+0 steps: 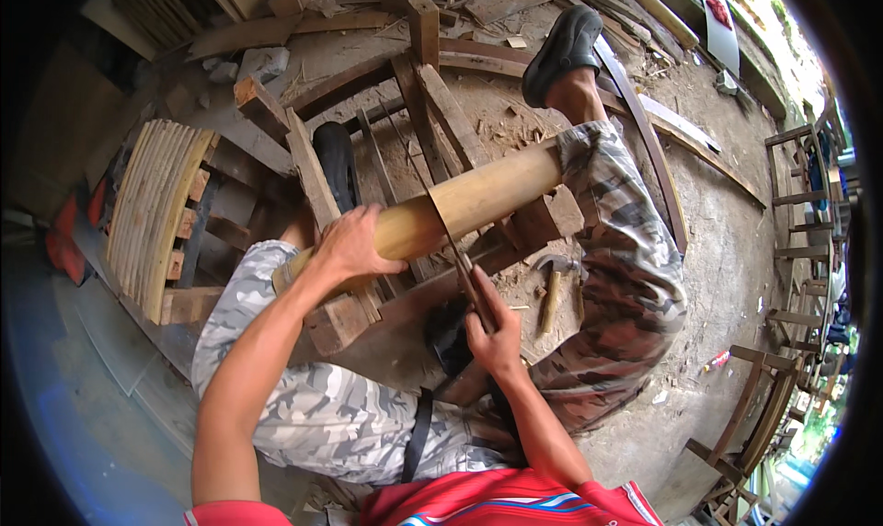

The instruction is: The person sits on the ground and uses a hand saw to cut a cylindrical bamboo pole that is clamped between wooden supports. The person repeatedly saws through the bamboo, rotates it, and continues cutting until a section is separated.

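Note:
A thick yellow bamboo pole (497, 191) lies slantwise across a rough wooden frame (441, 112) between my legs. My left hand (352, 244) clasps the pole left of the saw, thumb on the near side and fingers over the top. In my right hand (495, 335) is the handle of a saw (447, 230), held on the near side of the pole. Its thin blade, seen nearly edge-on, crosses the bamboo near the middle and reaches away past it. How deep the blade sits in the bamboo I cannot tell.
A hammer (552, 296) lies on the floor by my right leg. A slatted wooden piece (158, 218) stands at the left. Wood scraps and shavings litter the far floor, with long curved strips (648, 149) beyond my right leg. Wooden chair-like frames (750, 406) stand at the right.

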Action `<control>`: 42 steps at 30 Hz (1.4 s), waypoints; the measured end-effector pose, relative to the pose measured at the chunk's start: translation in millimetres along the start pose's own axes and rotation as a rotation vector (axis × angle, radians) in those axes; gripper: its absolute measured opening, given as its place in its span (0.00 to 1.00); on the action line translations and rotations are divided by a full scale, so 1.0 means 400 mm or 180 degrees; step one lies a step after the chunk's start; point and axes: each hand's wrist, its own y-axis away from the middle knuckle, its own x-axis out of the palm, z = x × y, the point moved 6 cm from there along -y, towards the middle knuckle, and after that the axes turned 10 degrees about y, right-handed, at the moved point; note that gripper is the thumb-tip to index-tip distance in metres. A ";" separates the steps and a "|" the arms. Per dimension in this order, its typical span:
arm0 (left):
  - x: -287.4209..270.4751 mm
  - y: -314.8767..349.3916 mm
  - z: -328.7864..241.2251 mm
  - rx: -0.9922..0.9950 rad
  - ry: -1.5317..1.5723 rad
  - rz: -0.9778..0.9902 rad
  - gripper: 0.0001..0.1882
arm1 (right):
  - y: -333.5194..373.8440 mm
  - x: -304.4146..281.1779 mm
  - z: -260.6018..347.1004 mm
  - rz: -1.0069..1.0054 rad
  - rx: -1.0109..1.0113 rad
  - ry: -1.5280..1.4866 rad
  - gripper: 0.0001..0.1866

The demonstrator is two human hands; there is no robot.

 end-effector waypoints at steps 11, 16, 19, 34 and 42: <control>0.012 0.018 -0.029 -0.0250 0.0100 0.0184 0.54 | -0.053 -0.061 0.176 0.0353 0.0213 0.0284 0.34; 0.026 0.030 -0.001 -0.0282 -0.0014 0.0064 0.56 | -0.147 -0.066 0.301 0.0528 0.0175 0.0487 0.28; 0.025 0.027 0.000 -0.0245 -0.0062 0.0007 0.55 | -0.130 -0.062 0.289 0.0433 0.0145 0.0520 0.28; 0.024 -0.002 0.023 0.0093 -0.0013 -0.0131 0.53 | -0.050 -0.025 0.146 0.0141 0.0175 0.0217 0.30; 0.033 0.011 0.020 -0.0005 -0.0032 -0.0155 0.57 | -0.061 -0.039 0.175 0.0273 0.0396 0.0293 0.30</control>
